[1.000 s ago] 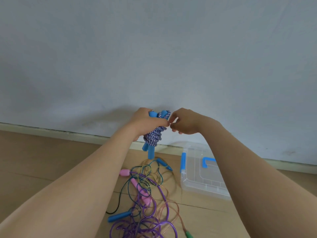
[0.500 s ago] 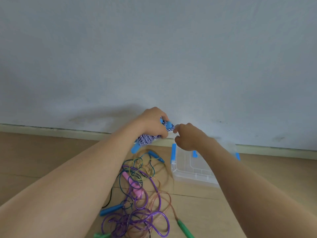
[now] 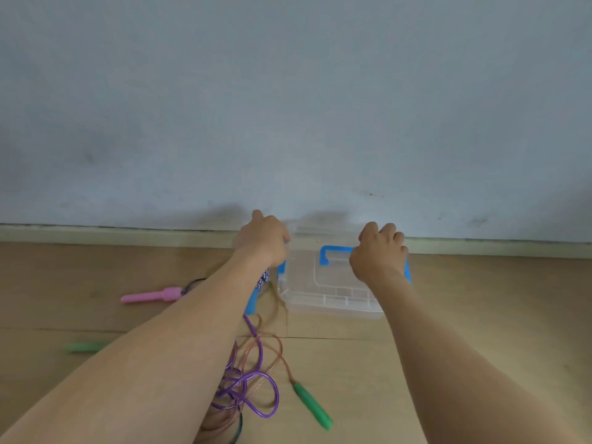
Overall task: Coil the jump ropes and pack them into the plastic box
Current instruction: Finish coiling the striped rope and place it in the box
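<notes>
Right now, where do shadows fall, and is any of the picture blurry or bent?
Head view: soft shadows of both hands darken the wall just above the skirting; light is even, without glare. The green handle at left is smeared by blur, the pink handle less so. The wide lens bows the skirting line slightly.

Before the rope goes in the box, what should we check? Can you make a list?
1. Lid open: not ok, it looks shut on the box.
2. Coiled rope held: ok, the left hand grips it, mostly hidden beneath the hand.
3. Coil staying tight: cannot tell, too little shows.
4. Right hand ready at the box: ok, it is over the right end of the lid, by the blue handle.
5. Latches undone: cannot tell, the hands cover them.
6. Other ropes packed: not ok, the purple rope and the pink handle lie loose on the floor.
</notes>
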